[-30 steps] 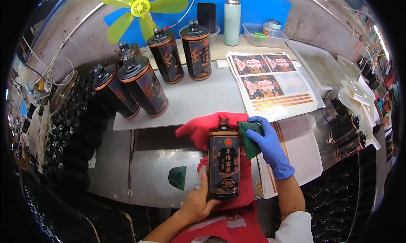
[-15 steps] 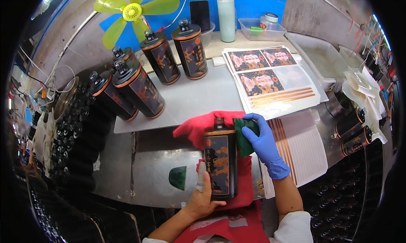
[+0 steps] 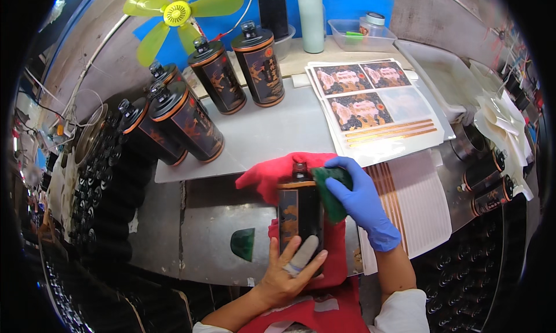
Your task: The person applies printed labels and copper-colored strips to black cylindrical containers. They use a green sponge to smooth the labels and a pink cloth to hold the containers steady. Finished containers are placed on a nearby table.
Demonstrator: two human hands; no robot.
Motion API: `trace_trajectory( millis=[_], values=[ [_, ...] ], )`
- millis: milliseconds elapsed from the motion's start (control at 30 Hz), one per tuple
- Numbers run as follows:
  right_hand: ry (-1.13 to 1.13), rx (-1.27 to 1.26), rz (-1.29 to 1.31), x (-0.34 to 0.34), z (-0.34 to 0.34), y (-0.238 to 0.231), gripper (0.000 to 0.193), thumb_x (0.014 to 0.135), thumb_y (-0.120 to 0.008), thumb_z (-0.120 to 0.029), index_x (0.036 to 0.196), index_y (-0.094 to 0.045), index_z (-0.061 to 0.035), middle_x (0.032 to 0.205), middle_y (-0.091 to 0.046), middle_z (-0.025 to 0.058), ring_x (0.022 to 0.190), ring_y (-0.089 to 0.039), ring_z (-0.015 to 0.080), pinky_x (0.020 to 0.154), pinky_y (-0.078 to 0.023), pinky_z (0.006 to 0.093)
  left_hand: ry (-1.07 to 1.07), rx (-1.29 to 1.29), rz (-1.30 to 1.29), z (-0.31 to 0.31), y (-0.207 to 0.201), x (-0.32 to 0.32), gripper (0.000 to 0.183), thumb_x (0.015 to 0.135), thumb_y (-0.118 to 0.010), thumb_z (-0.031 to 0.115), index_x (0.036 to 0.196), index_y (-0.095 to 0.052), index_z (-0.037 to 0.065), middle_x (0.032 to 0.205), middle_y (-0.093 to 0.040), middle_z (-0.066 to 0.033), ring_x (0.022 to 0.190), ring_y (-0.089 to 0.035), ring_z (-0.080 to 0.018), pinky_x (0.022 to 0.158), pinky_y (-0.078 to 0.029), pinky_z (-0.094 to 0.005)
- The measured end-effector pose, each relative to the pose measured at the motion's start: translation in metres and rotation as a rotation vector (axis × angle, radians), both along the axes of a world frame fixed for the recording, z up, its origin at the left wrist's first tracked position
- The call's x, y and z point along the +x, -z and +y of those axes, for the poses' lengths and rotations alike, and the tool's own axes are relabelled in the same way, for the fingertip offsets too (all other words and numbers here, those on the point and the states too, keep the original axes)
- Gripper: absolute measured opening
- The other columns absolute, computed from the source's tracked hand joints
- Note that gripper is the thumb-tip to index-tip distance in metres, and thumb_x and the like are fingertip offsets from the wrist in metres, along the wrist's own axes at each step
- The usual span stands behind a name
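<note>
A black bottle (image 3: 300, 216) with orange rings, an orange-and-black decal and a short neck stands in front of me on a red cloth (image 3: 266, 173). My left hand (image 3: 292, 270) grips its lower part, fingers spread across the front; one finger wears a pale cover. In a blue glove, my right hand (image 3: 358, 197) pinches a flat dark green scraper (image 3: 329, 201) against or close to the bottle's right shoulder; contact cannot be made out. Another dark green piece (image 3: 242, 244) lies on the metal table to the left.
Several decorated black bottles (image 3: 218, 78) stand on a white board (image 3: 278, 133) at the back left, below a yellow-green fan (image 3: 176, 13). Decal sheets (image 3: 385, 139) lie at the right. Behind are a pale green flask (image 3: 311, 23) and a plastic box (image 3: 350, 41). Dark bottles crowd both sides.
The bottle has turned, its decal now facing more to the left. My left fingers have moved from its side onto the lower front. The scraper has shifted slightly left and tilted.
</note>
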State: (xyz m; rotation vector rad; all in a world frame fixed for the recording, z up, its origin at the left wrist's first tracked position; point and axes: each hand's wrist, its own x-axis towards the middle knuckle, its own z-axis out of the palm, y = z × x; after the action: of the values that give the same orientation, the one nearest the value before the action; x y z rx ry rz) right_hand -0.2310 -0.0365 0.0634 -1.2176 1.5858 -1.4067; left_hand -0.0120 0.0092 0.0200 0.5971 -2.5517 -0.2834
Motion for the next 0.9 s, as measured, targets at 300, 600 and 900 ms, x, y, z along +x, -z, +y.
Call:
trace_trajectory(
  millis=[300,600,900],
  values=[
    [0.093,0.11,-0.243,-0.014,0.016,0.006,0.029,0.081,-0.06,-0.006,0.11,-0.055,-0.0046,0.103,-0.058,0.006,0.096,-0.054,0.013,0.085,-0.045,0.0271,-0.168,0.644,0.4,-0.056,-0.02,-0.004,0.11,0.072,-0.075,0.043,0.142,-0.007,-0.009,0.143,-0.02,-0.0321,0.133,-0.022,-0.0442,0.11,-0.017,-0.0445],
    [0.092,0.204,-0.294,-0.014,0.024,0.004,0.03,0.082,-0.059,-0.002,0.111,-0.055,-0.0055,0.107,-0.055,0.0034,0.098,-0.053,0.0114,0.086,-0.044,0.0255,-0.196,0.373,0.031,-0.066,-0.052,-0.032,0.09,0.08,-0.064,0.031,0.144,-0.011,-0.003,0.142,-0.029,-0.0285,0.134,-0.014,-0.0499,0.098,-0.009,-0.0688],
    [0.129,0.126,-0.364,-0.01,0.034,0.002,0.045,0.082,-0.058,0.0,0.125,-0.046,-0.0035,0.116,-0.054,0.0072,0.106,-0.052,0.015,0.092,-0.043,0.0275,-0.092,0.14,-0.202,-0.071,-0.066,-0.053,0.069,0.081,-0.059,0.028,0.142,-0.032,0.01,0.137,-0.043,-0.0168,0.136,-0.02,-0.0415,0.1,-0.007,-0.0683]
  ],
)
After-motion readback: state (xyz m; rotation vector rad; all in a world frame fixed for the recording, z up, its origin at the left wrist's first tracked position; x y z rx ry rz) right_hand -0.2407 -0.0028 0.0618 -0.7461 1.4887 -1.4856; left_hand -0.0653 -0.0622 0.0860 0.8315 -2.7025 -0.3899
